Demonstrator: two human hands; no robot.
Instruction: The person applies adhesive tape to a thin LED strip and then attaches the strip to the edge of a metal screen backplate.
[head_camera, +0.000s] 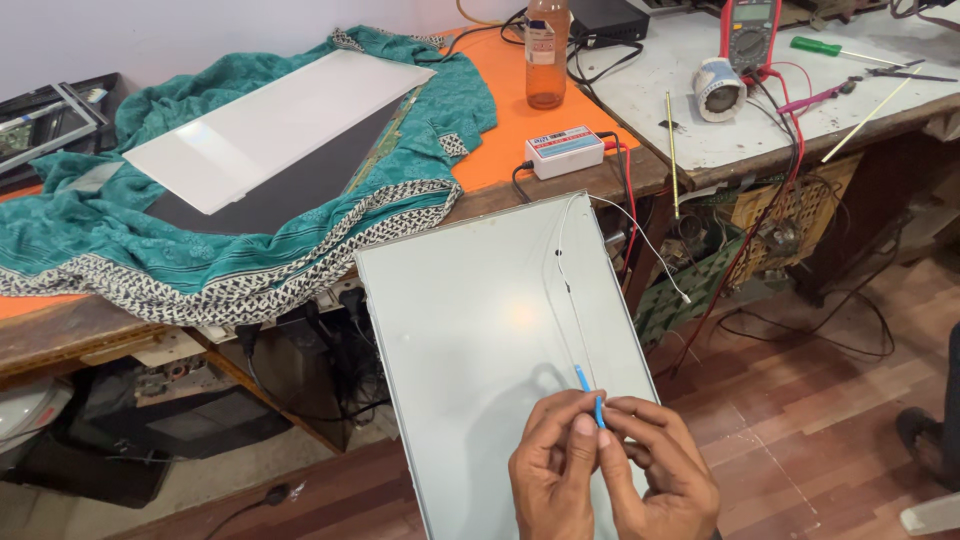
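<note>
Blue-sleeved wire end (590, 395) sits pinched between our two hands at the bottom centre of the head view, above the pale panel (480, 330). Our left hand (552, 478) has thumb and forefinger closed on the lower part of the blue piece; our right hand (662, 478) meets it from the other side, fingertips closed against the same piece, the remaining fingers curled in. The two hands touch each other at the fingertips.

From the blue piece a thin white wire (563, 262) runs up across the panel toward its top edge, then loops off to the right, where a second white lead (650, 245) hangs down past the bench edge. The panel is a large pale grey-green sheet, tilted, its upper edge leaning against the wooden bench (560, 190).

On the bench, just above the panel's top edge, a small white tester box (565, 152) with red and black leads rests on an orange mat (510, 110). Behind it stands a brown plastic bottle (547, 55). To the left, a teal patterned cloth (250, 250) lies under a white sheet (275, 125) and a dark panel (280, 195). On the right-hand bench: a red multimeter (750, 35), a green-handled screwdriver (830, 47). Wooden floor (800, 430) below.
</note>
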